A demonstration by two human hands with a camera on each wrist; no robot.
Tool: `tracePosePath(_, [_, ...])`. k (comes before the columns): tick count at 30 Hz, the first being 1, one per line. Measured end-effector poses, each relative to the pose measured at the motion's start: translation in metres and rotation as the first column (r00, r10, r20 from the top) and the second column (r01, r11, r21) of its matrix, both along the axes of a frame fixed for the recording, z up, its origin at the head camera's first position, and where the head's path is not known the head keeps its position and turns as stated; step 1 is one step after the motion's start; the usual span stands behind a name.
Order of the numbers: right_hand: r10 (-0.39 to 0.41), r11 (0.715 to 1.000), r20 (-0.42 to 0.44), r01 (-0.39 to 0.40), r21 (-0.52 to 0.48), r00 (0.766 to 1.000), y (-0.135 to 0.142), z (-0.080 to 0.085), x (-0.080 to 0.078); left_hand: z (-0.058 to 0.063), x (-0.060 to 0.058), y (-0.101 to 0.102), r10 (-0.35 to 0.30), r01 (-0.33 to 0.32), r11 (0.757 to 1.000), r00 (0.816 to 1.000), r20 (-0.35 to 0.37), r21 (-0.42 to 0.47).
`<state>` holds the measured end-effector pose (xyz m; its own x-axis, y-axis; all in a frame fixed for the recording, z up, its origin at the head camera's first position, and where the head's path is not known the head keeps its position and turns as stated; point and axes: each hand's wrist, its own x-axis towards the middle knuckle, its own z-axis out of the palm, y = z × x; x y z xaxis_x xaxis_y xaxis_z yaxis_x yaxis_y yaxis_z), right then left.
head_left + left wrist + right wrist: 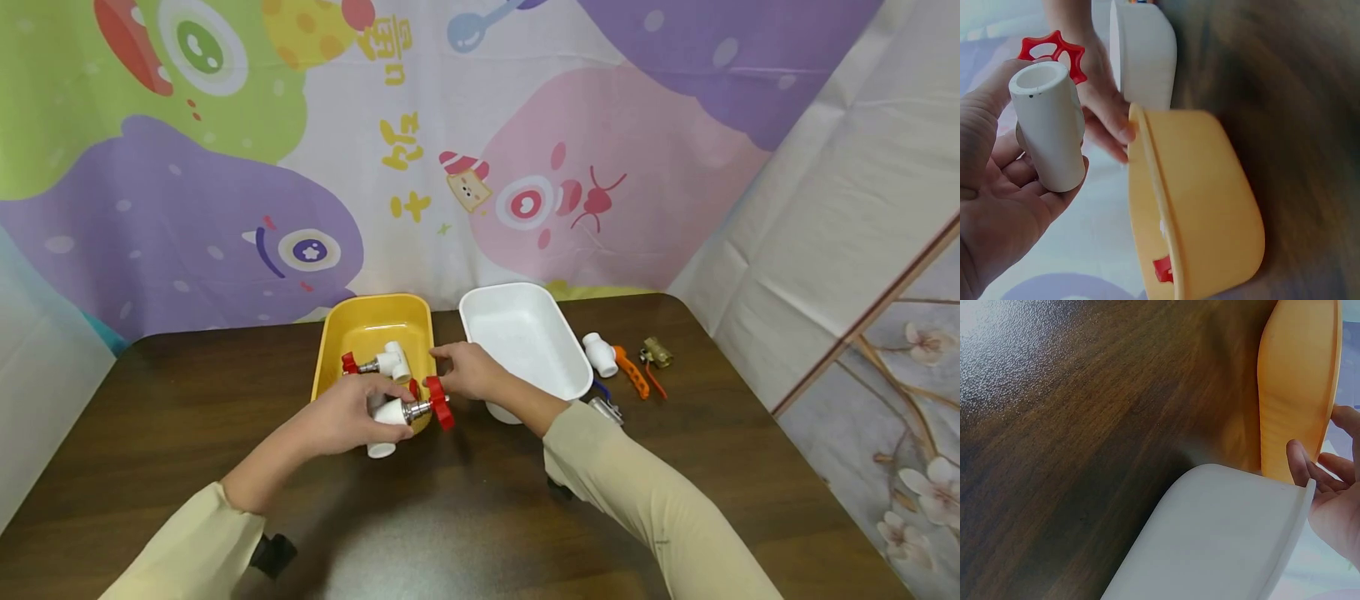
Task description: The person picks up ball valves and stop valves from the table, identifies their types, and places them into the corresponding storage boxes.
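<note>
My left hand (pixel 352 415) grips a white plastic stop valve (pixel 390 412) with a metal stem and a red handwheel (pixel 438 403), in front of the yellow tray (pixel 321 354). In the left wrist view, the valve's white pipe body (pixel 1054 134) shows its open end, with the thumb and curled fingers around it. At the yellow tray's right rim is my right hand (pixel 468 371), thumb and fingers spread, a fingertip touching the rim. Another white valve (pixel 393 362) with a red handle lies inside the yellow tray. A further red part there is mostly hidden behind the left hand.
A white tray (pixel 517 329) stands right of the yellow one, near the right forearm. Farther right lie a white valve with an orange handle (pixel 632 372), a brass valve with a red lever (pixel 657 352) and a metal valve with a blue lever (pixel 606 409). A printed curtain hangs behind the table.
</note>
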<state>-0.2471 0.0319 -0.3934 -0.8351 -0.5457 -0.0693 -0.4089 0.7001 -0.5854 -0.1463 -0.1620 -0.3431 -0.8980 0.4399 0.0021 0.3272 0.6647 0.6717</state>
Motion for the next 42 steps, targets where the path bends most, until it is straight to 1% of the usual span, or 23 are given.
tracePosePath(5, [-0.013, 1.000, 0.039, 0.013, -0.008, 0.999, 0.000, 0.000, -0.001, 0.005, -0.012, -0.007, 0.072, -0.071, 0.997, 0.997, 0.016, -0.044])
tracePosePath(13, [-0.027, 0.999, 0.017, 0.026, 0.031, 0.999, -0.001, 0.000, 0.000, 0.006, -0.033, -0.020, 0.150, -0.148, 0.986, 0.988, 0.025, -0.076])
tracePosePath(15, [-0.035, 0.999, 0.017, 0.034, 0.038, 0.999, -0.001, 0.000, 0.000, 0.006, -0.037, -0.022, 0.162, -0.160, 0.984, 0.987, 0.018, -0.083])
tracePosePath(22, [-0.055, 0.998, 0.074, 0.053, 0.028, 0.996, -0.002, 0.001, 0.001, 0.005, -0.049, -0.027, 0.199, -0.202, 0.975, 0.979, -0.034, -0.093])
tracePosePath(27, [-0.053, 0.998, 0.068, 0.051, 0.029, 0.996, -0.002, -0.001, -0.001, 0.004, -0.053, -0.031, 0.220, -0.224, 0.971, 0.974, -0.059, -0.087])
tracePosePath(33, [-0.048, 0.998, 0.053, 0.046, 0.034, 0.997, -0.001, -0.001, 0.000, 0.002, -0.063, -0.035, 0.251, -0.257, 0.959, 0.966, -0.061, -0.120])
tracePosePath(39, [-0.053, 0.998, 0.063, 0.050, 0.041, 0.997, -0.001, -0.001, 0.000, 0.000, -0.076, -0.041, 0.268, -0.271, 0.954, 0.963, -0.038, -0.128])
tracePosePath(42, [-0.059, 0.997, 0.067, 0.056, 0.046, 0.996, -0.001, -0.001, -0.001, 0.000, -0.082, -0.043, 0.289, -0.290, 0.947, 0.957, -0.025, -0.135])
